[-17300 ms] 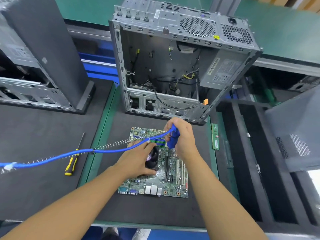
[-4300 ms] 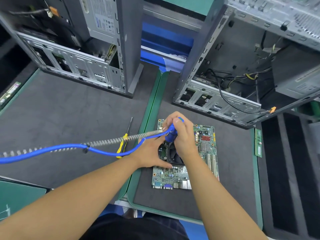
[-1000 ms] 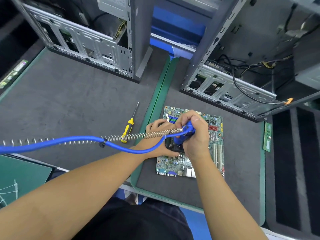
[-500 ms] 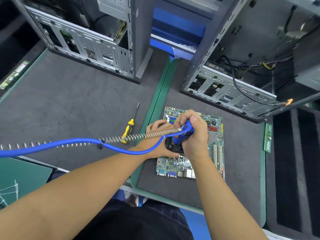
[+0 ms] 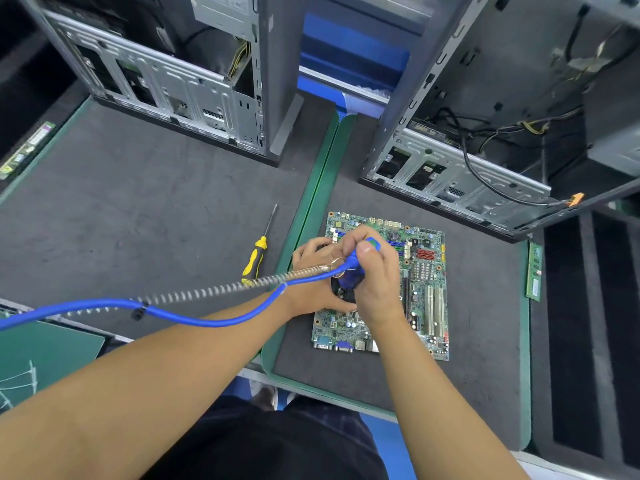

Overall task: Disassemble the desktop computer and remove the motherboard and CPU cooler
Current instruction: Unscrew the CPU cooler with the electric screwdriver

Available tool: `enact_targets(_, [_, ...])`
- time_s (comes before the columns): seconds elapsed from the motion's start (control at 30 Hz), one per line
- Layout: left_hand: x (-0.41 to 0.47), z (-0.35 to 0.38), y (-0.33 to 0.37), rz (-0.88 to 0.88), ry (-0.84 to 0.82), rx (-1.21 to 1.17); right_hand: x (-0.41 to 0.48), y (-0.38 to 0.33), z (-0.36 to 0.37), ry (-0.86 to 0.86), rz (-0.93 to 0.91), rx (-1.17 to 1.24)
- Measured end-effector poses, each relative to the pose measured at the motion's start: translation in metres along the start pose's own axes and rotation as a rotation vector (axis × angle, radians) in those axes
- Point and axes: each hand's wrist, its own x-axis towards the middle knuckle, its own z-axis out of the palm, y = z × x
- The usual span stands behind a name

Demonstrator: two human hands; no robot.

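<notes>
Hardly anything has moved in the last half second. The right hand [image 5: 379,285] stays clamped on the blue driver [image 5: 353,268], upright over the CPU cooler [image 5: 342,293], which the left hand [image 5: 311,275] grips. The cooler sits on the motherboard [image 5: 427,289], flat on the right-hand mat [image 5: 485,327], near the open case [image 5: 450,174]. The far power-supply label [image 5: 225,1] is too blurred to read.

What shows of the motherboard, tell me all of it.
The motherboard is a green, square circuit board lying flat on the dark mat, before the right-hand open case. White expansion slots run along its right side, red connectors and a small silver heatsink beyond them, ports along its near edge. The left hand grips the black CPU cooler mounted on it; the right hand holds a blue driver over the cooler.
</notes>
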Motion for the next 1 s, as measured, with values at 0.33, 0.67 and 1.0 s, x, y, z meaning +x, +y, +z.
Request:
enact_targets(0.33, [0.004, 0.003, -0.01, 0.005, -0.113, 0.001, 0.003, -0.002, -0.009, 0.004, -0.04, -0.104])
enact_targets(0.67, [0.002, -0.004, 0.001, 0.054, -0.019, 0.179, -0.001, -0.002, -0.008, 0.041, 0.009, -0.145])
enact_targets(1.0, [0.004, 0.001, -0.005, 0.067, -0.01, 0.149, 0.004, -0.01, -0.009, -0.014, 0.006, -0.162])
